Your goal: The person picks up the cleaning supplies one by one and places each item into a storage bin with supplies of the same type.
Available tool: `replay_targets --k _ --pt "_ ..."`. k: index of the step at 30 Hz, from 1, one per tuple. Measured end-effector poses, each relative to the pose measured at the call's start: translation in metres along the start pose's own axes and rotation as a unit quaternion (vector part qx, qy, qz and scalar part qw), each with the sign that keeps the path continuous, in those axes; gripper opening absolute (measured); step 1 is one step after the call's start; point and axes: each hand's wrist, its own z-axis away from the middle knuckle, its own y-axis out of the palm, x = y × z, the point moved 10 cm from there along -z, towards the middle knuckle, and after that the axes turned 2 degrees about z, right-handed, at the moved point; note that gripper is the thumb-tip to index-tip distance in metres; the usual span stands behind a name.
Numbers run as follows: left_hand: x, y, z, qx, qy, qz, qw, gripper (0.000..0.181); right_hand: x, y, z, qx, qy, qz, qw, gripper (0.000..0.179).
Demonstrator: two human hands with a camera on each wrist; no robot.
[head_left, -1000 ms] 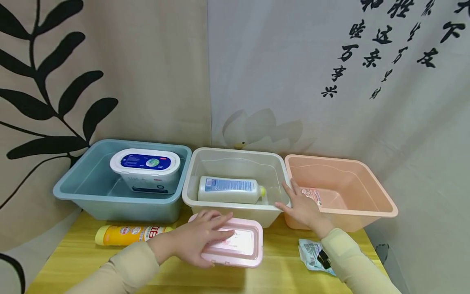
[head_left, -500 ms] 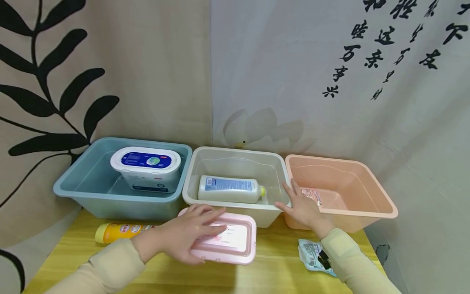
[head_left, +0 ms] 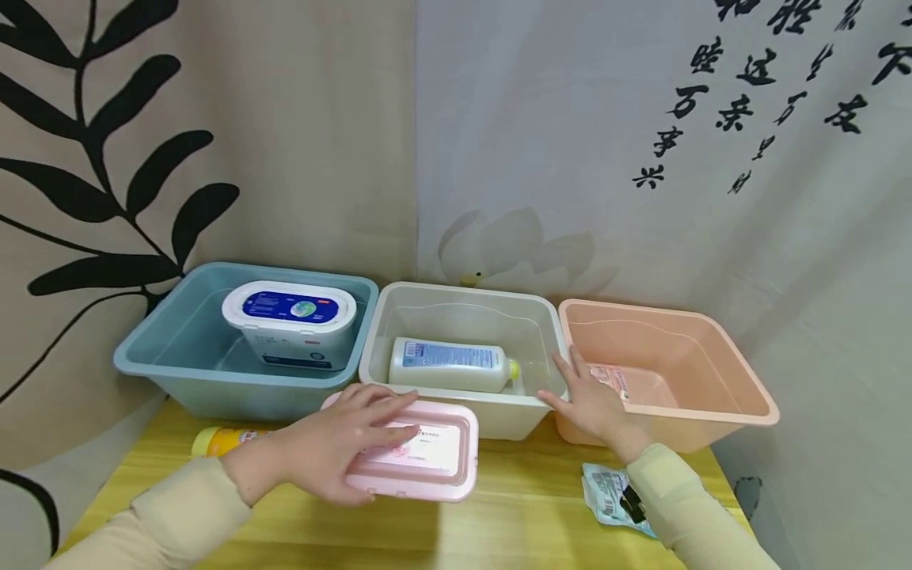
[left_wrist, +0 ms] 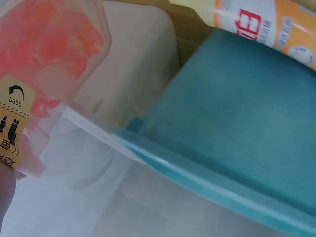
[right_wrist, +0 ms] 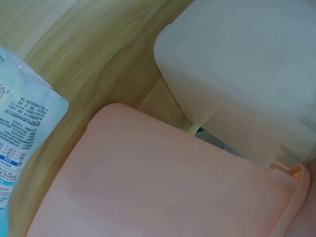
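Gripping with the left hand (head_left: pixel 340 443) the pink box (head_left: pixel 445 455) in front of the white bin (head_left: pixel 502 416), probably for moving it, touching this bin's right rim with the right hand (head_left: pixel 593 405) widely spread, next likely needing a careful lift.

Tabletop (head_left: pixel 527 526): yellow, wood-grained. Along back edge: left tub (head_left: pixel 235 398) blue, middle tub (head_left: pixel 509 416) off-white, right tub (head_left: pixel 680 430) peach. Flat box (head_left: pixel 435 461): pink, white panel on lid; rounded red motifs, possibly floral, left-wrist view blurred. Bottle (head_left: pixel 229 440) toward left edge: orange, yellow end, white panel, red lettering. Pouch (head_left: pixel 606 492) toward right edge: pale blue, dark print. Curtain (head_left: pixel 313 142) behind left corner: beige, black leaf pattern.
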Motion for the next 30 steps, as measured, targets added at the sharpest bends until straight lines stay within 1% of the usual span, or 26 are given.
replay_targets --k 4,6,12,15,21,28,30 --pt "0.005 -0.007 0.006 0.007 -0.017 0.011 0.9998 0.08 0.0 0.0 0.0 0.001 0.001 0.0 1.0 0.079" --pt "0.007 -0.012 0.009 0.011 -0.025 0.011 0.9996 0.08 0.001 0.0 0.0 0.002 0.001 -0.002 1.0 0.078" --pt "0.012 -0.037 0.014 0.003 -0.035 -0.03 0.9989 0.082 0.001 -0.001 0.0 -0.002 0.005 0.0 1.0 0.078" --pt "0.017 -0.049 0.018 -0.01 -0.04 -0.051 0.9978 0.083 0.001 0.0 0.0 -0.006 0.005 0.001 1.0 0.078" --pt "0.029 -0.07 0.024 -0.053 -0.038 -0.08 0.9947 0.088 -0.001 -0.001 0.001 -0.009 0.002 0.0 1.0 0.078" --pt "0.051 -0.085 0.039 -0.071 -0.059 -0.117 0.9888 0.086 -0.003 -0.001 0.001 -0.012 0.002 -0.005 0.9999 0.077" --pt "0.056 -0.09 0.043 -0.082 -0.059 -0.123 0.9873 0.083 -0.003 -0.001 0.001 -0.011 0.002 -0.007 0.9999 0.077"
